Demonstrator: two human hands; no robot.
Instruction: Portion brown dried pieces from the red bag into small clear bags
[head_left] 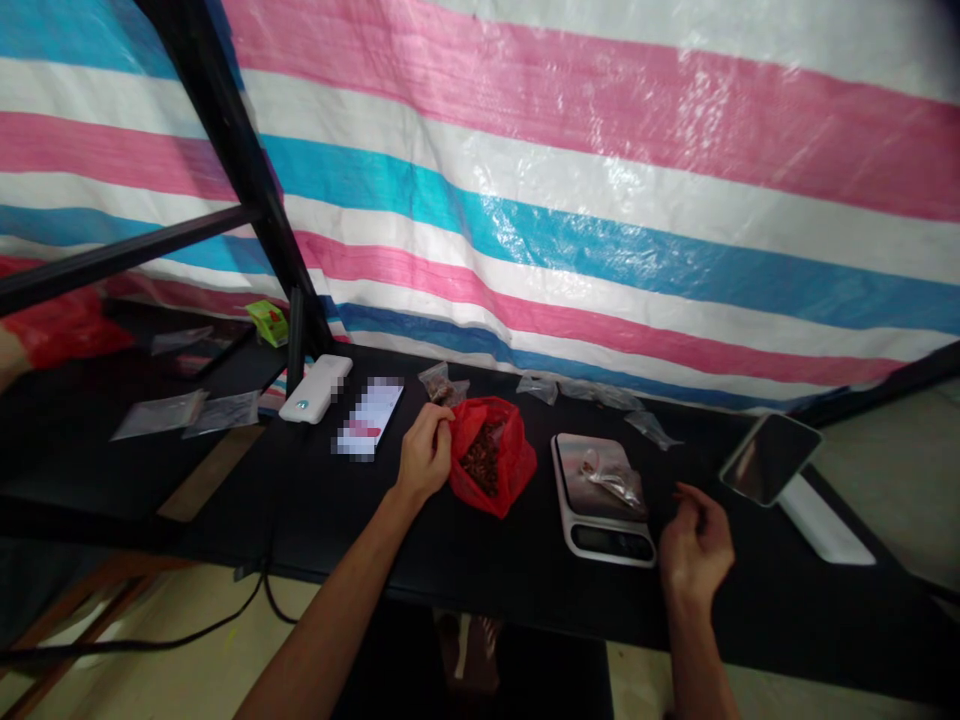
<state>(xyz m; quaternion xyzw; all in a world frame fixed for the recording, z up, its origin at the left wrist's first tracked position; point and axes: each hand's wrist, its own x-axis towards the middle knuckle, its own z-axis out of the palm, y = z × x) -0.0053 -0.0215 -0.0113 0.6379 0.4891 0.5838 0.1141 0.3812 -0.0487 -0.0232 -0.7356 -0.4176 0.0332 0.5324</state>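
My left hand pinches the left rim of a red plastic bag, which stands with its mouth spread wide. Brown dried bits fill the inside; their kind is unclear. To the bag's right lies a white digital kitchen scale with a metal plate. On that plate rests a small clear plastic bag with a little brown stuff in it. My right hand hovers just right of the scale, fingers loosely bent and apart, holding nothing. The scale's display is too dark to read.
Behind the red bag lies a filled clear bag; several clear bags line the back. Left are a lit phone and a white power bank. A propped phone stands right. Another person's hand is at far left.
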